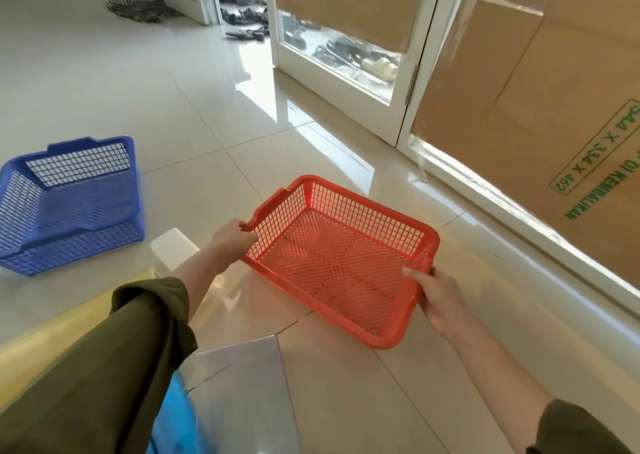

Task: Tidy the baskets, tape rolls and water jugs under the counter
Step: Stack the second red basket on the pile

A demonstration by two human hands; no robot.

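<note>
A home's entry area: glossy cream floor tiles (pixel 145 72), white-framed glass doors (pixel 341 55) partly covered with cardboard (pixel 519 82), shoes (pixel 247 13) heaped outside the open doorway, a dark doormat (pixel 145 9) near the far wall, plastic baskets (pixel 69 204) set on the floor

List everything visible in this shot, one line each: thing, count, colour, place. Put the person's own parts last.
red basket: 1, red-orange, centre, empty, held above the floor
blue baskets: 2, blue, nested and tilted, left on the floor
cardboard sheets: several, brown, taped over the glass doors at right
floor: 1, glossy cream tile
shoes: many, dark, outside the doorway at top
mat: 1, dark, top left on the floor
metal counter corner: 1, silver, bottom centre
left hand: 1, grips the red basket's left rim
right hand: 1, grips its right corner
sleeves: 2, olive green, bottom corners
</note>
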